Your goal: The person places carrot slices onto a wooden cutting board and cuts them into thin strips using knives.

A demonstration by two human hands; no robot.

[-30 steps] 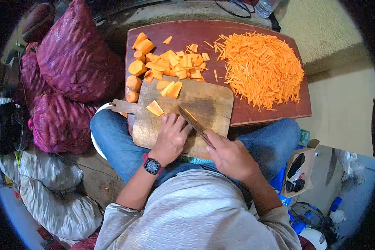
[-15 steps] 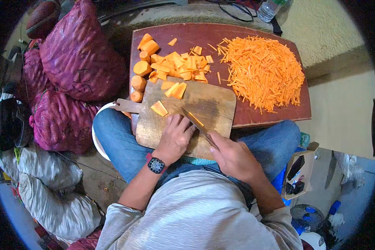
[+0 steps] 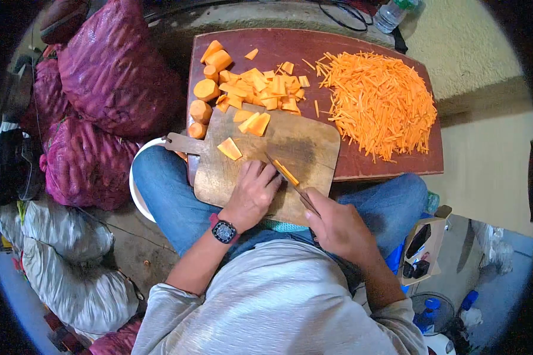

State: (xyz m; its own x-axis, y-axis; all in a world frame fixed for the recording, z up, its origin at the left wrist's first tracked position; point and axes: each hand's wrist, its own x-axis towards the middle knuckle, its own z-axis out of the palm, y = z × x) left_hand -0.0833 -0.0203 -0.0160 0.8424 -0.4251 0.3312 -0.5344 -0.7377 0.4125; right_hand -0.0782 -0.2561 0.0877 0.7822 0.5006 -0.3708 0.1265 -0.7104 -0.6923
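Observation:
My right hand (image 3: pixel 340 228) is wrapped round the handle of a knife (image 3: pixel 296 188), its blade pointing up and left over the wooden cutting board (image 3: pixel 219 177). Thin orange carrot strips (image 3: pixel 286 172) lie along the blade's right side. Beside the blade, my left hand (image 3: pixel 253 192) presses down on the board with bent fingers; whatever is under the fingertips is hidden. A flat carrot slice (image 3: pixel 230 149) and a few more slices (image 3: pixel 256 123) lie on the board's upper left part.
The red table (image 3: pixel 278 44) bears carrot slices (image 3: pixel 260 86), thick carrot chunks (image 3: pixel 206 90) and a large heap of carrot strips (image 3: pixel 385 106). Purple net sacks (image 3: pixel 115 77) and white sacks (image 3: pixel 77 284) stand at the left. A bottle (image 3: pixel 389 16) is at the top.
More carrot strips show along the blade's right side. The whole view has shifted slightly, with table and board now a little further right. Both hands keep nearly the same pose.

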